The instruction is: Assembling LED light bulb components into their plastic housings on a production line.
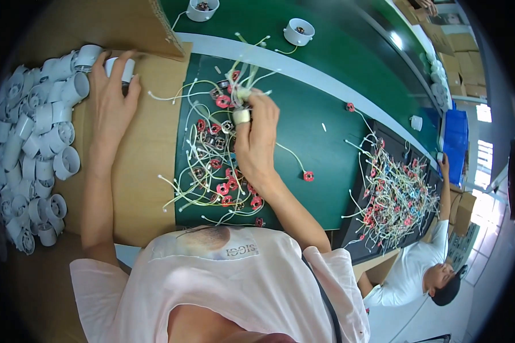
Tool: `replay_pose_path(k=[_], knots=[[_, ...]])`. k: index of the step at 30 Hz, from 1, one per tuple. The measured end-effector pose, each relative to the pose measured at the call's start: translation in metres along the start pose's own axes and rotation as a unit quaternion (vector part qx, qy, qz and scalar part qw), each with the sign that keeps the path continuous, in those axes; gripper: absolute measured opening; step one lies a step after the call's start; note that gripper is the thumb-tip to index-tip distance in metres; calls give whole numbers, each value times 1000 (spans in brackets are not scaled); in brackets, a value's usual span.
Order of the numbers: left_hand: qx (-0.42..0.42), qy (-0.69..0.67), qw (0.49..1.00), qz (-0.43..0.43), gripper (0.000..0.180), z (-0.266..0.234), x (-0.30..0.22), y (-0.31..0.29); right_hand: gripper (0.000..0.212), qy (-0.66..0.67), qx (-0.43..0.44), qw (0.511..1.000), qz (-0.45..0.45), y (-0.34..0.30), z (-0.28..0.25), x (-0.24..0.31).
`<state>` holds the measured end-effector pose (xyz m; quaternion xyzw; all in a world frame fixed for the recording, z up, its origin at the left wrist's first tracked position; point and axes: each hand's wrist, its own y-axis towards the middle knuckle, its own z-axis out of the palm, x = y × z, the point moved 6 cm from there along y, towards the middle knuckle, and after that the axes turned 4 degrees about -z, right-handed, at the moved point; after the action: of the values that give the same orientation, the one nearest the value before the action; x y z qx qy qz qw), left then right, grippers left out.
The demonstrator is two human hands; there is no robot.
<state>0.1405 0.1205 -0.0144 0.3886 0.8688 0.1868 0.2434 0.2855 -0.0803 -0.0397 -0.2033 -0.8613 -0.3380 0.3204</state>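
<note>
Nearest me, red parts with pale wires tangle on the worktop beside the right hand. I have its fingers closed on a cream piece; the left hand grips a white cup with bent fingers. Piled cups hem its left, a cardboard flap its far side. Rightward sits a black tray of wired parts; farther, two wired cups and a co-worker.
</note>
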Motion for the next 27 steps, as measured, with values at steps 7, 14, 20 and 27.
replay_pose_path(k=[7, 14, 20, 27], knots=[[31, 9, 998, -46, 43, -19, 23, -1, 27, -188, 12, 982, 9, 52, -96, -26], [157, -161, 971, -86, 54, -50, 49, 5, 20, -362, 161, 918, -9, 45, -130, -85], [234, -559, 784, -132, 59, -61, 40, -9, 19, 11, 91, 986, 142, 60, -109, 36], [266, -643, 711, -101, 61, -69, 32, -18, 32, 512, 161, 843, 31, 80, -40, 146]])
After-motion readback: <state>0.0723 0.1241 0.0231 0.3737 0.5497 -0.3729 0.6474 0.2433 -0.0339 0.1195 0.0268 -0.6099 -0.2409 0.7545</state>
